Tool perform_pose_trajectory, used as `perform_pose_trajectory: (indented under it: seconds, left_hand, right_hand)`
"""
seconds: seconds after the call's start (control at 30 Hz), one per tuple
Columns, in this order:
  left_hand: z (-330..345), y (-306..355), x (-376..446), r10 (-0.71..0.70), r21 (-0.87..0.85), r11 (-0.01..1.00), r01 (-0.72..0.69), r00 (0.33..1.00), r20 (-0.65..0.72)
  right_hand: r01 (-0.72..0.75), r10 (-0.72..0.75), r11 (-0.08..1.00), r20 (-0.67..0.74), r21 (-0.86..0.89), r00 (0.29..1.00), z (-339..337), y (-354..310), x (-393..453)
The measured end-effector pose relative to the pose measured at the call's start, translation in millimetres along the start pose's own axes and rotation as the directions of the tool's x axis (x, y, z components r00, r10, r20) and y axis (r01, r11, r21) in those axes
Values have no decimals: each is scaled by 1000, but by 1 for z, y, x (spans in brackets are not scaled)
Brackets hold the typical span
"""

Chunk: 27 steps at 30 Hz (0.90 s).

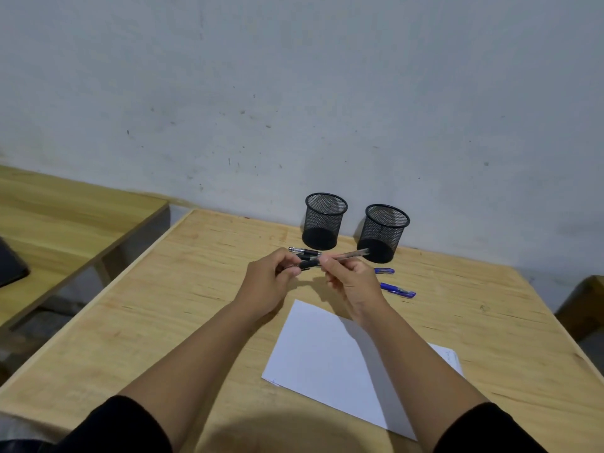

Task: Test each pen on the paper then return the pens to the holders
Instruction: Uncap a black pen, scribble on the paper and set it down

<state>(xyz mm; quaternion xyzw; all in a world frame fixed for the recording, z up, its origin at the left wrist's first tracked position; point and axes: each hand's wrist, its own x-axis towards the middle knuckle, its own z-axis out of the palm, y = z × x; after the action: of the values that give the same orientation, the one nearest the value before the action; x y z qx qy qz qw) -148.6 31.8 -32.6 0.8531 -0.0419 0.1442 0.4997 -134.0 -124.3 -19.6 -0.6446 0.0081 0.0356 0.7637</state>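
Above the table, my right hand grips a clear-barrelled pen whose far end points toward the right holder. My left hand pinches the pen's black cap at the near end. Another black pen lies on the table just behind my hands. Two blue pens lie to the right of my right hand. Two black mesh holders, the left one and the right one, stand by the wall, and both look empty. A white sheet of paper lies under my right forearm.
The wooden table has its left edge running diagonally and its right edge near the frame's side. A second wooden table stands to the left across a gap, with a dark object on it. A grey wall rises behind the holders.
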Motion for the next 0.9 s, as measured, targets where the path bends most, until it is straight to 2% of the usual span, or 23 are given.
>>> perform_pose_trajectory:
  seconds: [0.1, 0.23, 0.33, 0.4, 0.47, 0.6, 0.9]
  left_hand:
    - [9, 15, -1, 37, -25, 999, -36, 999, 24]
    - [8, 27, 2, 49, 2, 999, -49, 998, 51]
    - [-19, 17, 1, -60, -33, 998, 57, 990, -124]
    - [-44, -2, -3, -111, 64, 990, 127, 972, -206]
    - [-50, -15, -9, -127, 170, 974, 150, 982, -140]
    - [-16, -18, -12, -110, 242, 965, 104, 994, 13]
    - [-5, -27, -9, -35, 302, 953, 27, 999, 21]
  right_hand:
    - [85, -80, 992, 52, -91, 995, 0, -3, -9]
    - [135, -129, 984, 59, -114, 990, -2, -10, -17]
    - [131, -129, 991, -139, 4, 982, -27, -25, -17]
    - [138, -124, 989, -225, 47, 966, -56, -39, -17]
    - [105, -105, 994, -190, -11, 976, -67, -41, -19]
    - [69, -75, 994, -64, -86, 995, -38, -19, -26]
    - [-37, 25, 994, -117, -104, 993, -33, -1, -30]
